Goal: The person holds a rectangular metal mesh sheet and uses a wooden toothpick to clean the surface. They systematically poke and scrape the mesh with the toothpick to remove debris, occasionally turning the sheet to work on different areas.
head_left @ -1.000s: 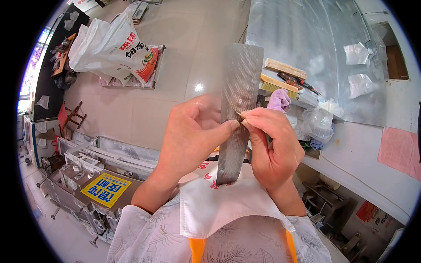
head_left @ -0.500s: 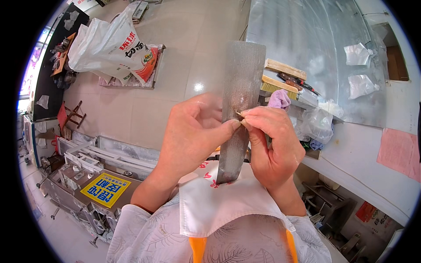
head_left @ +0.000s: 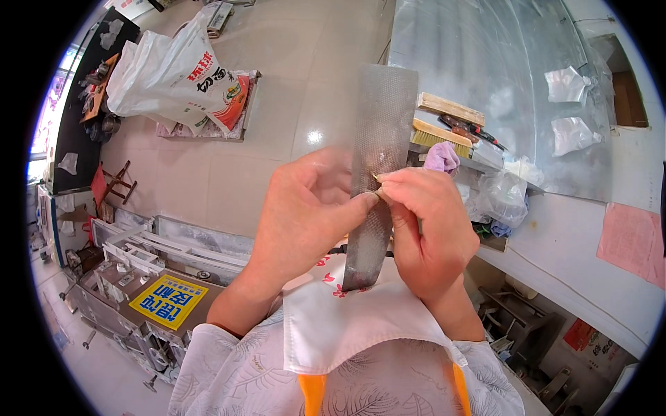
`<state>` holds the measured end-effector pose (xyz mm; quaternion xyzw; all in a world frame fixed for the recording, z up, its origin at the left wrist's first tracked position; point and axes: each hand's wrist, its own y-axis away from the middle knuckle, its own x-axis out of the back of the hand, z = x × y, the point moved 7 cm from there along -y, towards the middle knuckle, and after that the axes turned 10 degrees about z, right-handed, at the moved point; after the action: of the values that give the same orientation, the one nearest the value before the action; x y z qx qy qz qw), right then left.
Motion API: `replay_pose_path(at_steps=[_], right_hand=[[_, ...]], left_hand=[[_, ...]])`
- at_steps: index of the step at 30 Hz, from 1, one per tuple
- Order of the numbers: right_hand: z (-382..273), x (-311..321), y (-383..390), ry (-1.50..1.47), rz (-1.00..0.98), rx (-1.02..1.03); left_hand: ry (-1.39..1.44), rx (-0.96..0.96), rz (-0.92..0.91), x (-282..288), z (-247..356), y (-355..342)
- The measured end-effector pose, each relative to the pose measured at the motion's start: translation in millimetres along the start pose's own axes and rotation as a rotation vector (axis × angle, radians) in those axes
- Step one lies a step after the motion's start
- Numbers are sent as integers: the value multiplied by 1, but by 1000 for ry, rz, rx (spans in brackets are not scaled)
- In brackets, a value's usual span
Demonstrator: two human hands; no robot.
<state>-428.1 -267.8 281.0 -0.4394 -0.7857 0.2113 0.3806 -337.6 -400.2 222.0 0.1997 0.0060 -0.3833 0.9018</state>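
Observation:
A long grey metal strip [head_left: 381, 111] with a fine dotted texture stands nearly upright in front of me, its lower end against my white apron [head_left: 361, 326] with red marks. My left hand [head_left: 298, 222] holds the strip, thumb across its face and the other fingers partly behind it. My right hand [head_left: 427, 229] pinches a small, thin, pale sliver [head_left: 377, 177] against the middle of the strip, close to my left thumb tip; exactly what it is, I cannot make out.
Large white sacks [head_left: 159, 83] sit on a pallet; metal machinery [head_left: 118, 256] with a yellow sign stands lower left. A plastic-covered worktop [head_left: 472, 41] at right bears a wooden brush [head_left: 440, 132], dark-handled tools [head_left: 461, 128], a purple cloth [head_left: 441, 156] and plastic bags [head_left: 503, 201].
My right fingers have shifted very slightly left on the strip, and the sliver's angle looks a little different. My left hand stays nearly still around the strip.

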Motion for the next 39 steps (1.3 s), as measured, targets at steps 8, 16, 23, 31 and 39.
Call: replay_pose_path(at_steps=[8, 16, 23, 31, 39], right_hand=[[11, -1, 5, -69, 34, -104], [11, -1, 2, -48, 21, -56], [12, -2, 0, -15, 1, -44], [18, -2, 2, -78, 27, -151], [21, 0, 3, -77, 42, -140]], left_hand=[[-36, 23, -6, 2, -2, -5], [-52, 34, -6, 2, -1, -7], [-64, 44, -3, 0, 0, -10], [-31, 33, 19, 0, -2, -11], [-57, 66, 5, -1, -4, -10]])
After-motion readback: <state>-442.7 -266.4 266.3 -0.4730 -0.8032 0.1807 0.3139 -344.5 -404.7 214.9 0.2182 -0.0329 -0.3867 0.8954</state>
